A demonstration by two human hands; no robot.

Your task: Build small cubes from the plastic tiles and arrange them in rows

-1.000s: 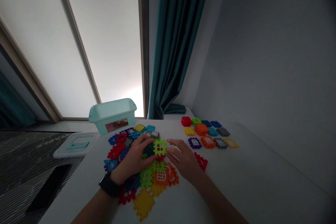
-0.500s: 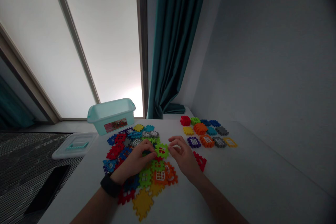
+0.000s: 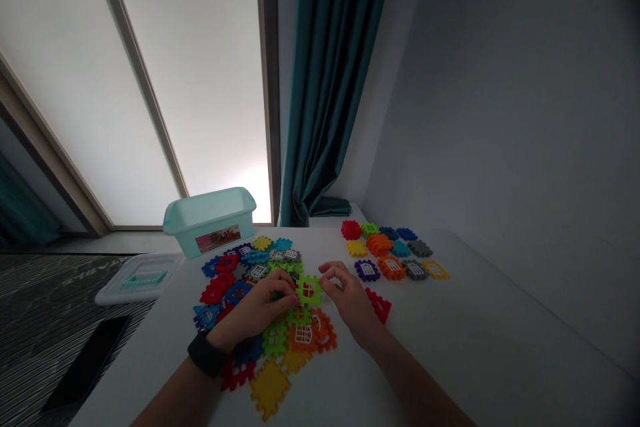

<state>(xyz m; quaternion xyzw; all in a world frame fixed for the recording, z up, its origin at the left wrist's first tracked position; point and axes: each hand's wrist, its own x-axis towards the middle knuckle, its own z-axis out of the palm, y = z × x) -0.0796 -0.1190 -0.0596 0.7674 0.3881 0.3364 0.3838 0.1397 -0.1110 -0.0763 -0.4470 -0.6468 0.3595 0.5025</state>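
Observation:
A light green square piece (image 3: pixel 309 291) with a window-like opening is held between my two hands, above a mixed pile of toothed plastic pieces. My left hand (image 3: pixel 264 303), with a black band at the wrist, grips its left side with bent fingers. On the other side, my right hand (image 3: pixel 346 293) pinches its right edge. Orange pieces (image 3: pixel 303 335) and a yellow piece (image 3: pixel 270 387) lie in the near part of the pile. Just beyond my right hand is a red piece (image 3: pixel 380 305), partly covered by it.
An open teal bin (image 3: pixel 213 217) stands at the back left, with a translucent lid (image 3: pixel 137 279) beside it. Sorted pieces sit in rows at the back right, including an orange stack (image 3: pixel 379 245) and a purple piece (image 3: pixel 367 271). A curtain (image 3: pixel 330 93) hangs behind.
The light green piece has turned slightly and shows more upright between my hands. The whole view has shifted a little; the pile and sorted rows look the same.

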